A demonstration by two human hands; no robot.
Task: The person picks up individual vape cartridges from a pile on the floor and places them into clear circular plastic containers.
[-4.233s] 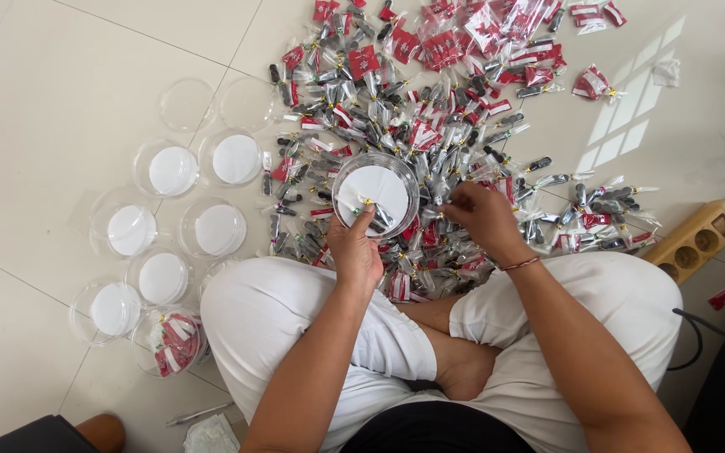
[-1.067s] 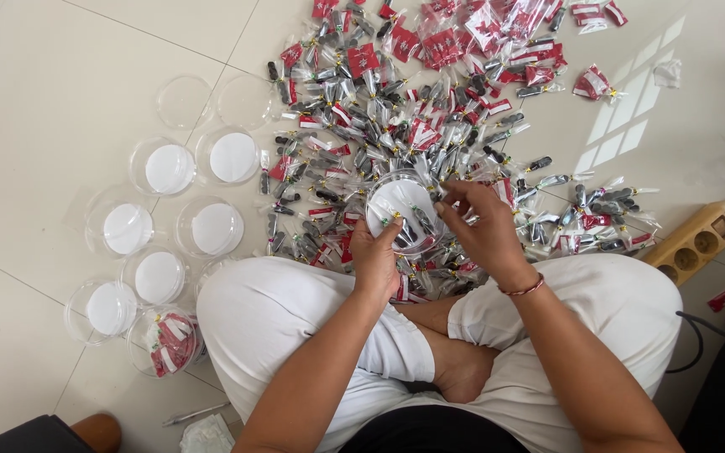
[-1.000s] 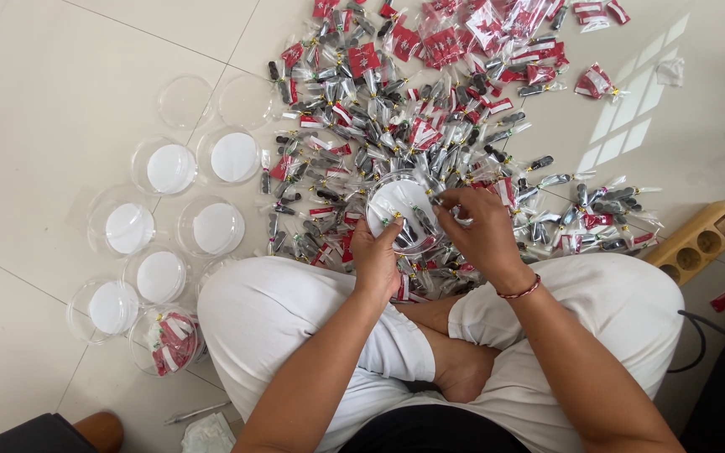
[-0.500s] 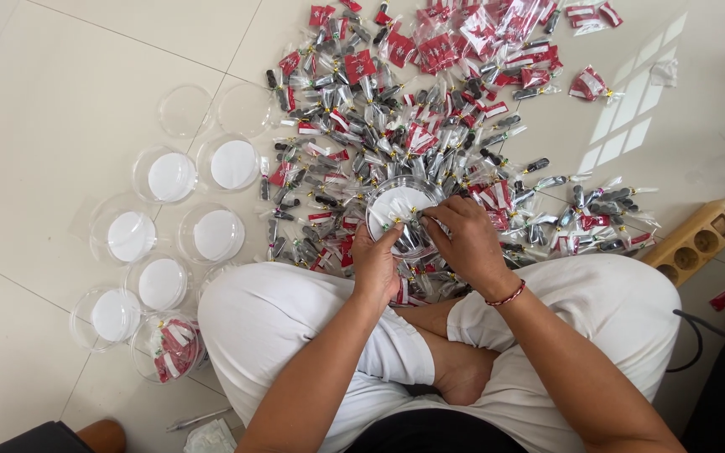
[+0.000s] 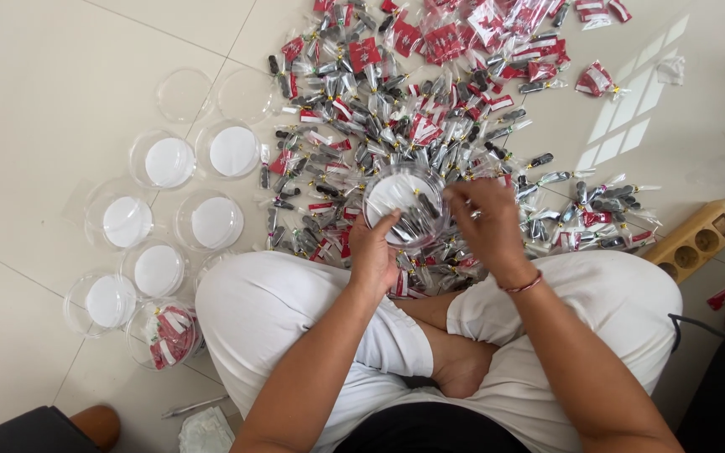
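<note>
My left hand (image 5: 372,256) gripped the clear tub (image 5: 404,205) at frame centre, over the packet pile (image 5: 430,101). My right hand (image 5: 488,226) pinched packets at its rim. Tilted tub could spill; a loose pinch could drop packets back.

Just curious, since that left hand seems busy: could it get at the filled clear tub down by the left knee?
Probably not right now: the left hand grips the round clear container over the pile, while the filled tub sits beyond the left knee. Once freed, nothing blocks it.
</note>
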